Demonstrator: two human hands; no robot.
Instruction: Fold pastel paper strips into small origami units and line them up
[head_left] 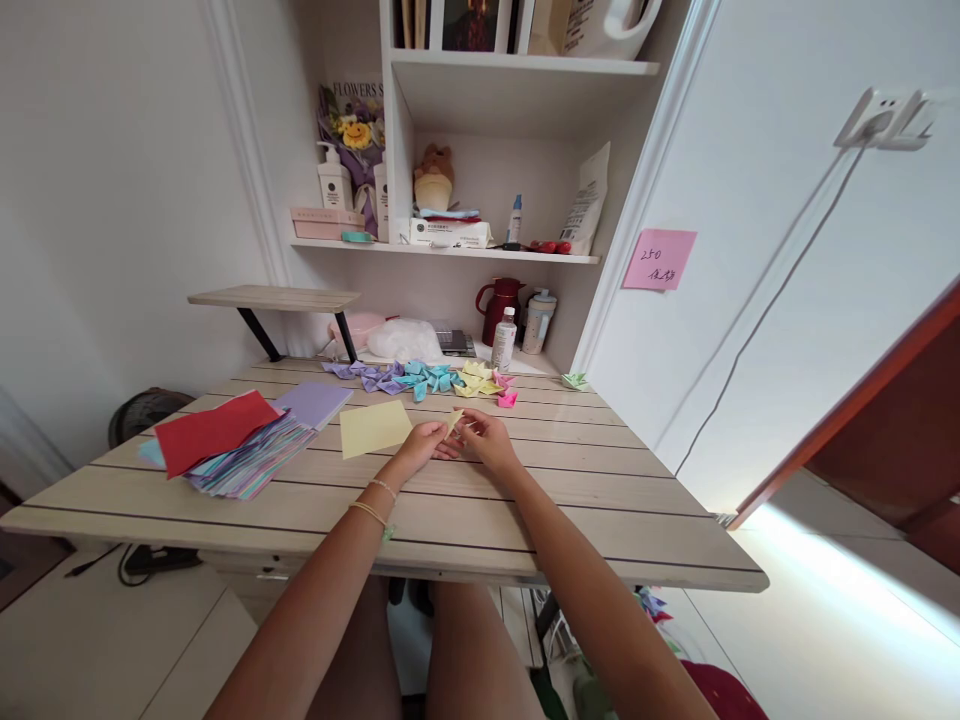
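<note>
Between my two hands, just above the table, is a small folded piece of yellow paper (454, 420). My left hand (426, 445) pinches it from the left side. My right hand (486, 436) grips it from the right with bent fingers, which partly cover it. A flat yellow sheet (373, 428) lies on the table just left of my left hand. Beyond my hands runs a row of folded paper pieces: purple ones (381, 377), blue ones (429, 379), yellow ones (477, 379) and pink ones (507, 398).
A stack of coloured paper (251, 455) with a red sheet (216, 432) on top lies at the left. One green folded piece (575, 381) sits at the back right. Behind the row stand a bottle (504, 340), a dark red jug (501, 305) and a small raised shelf (274, 297).
</note>
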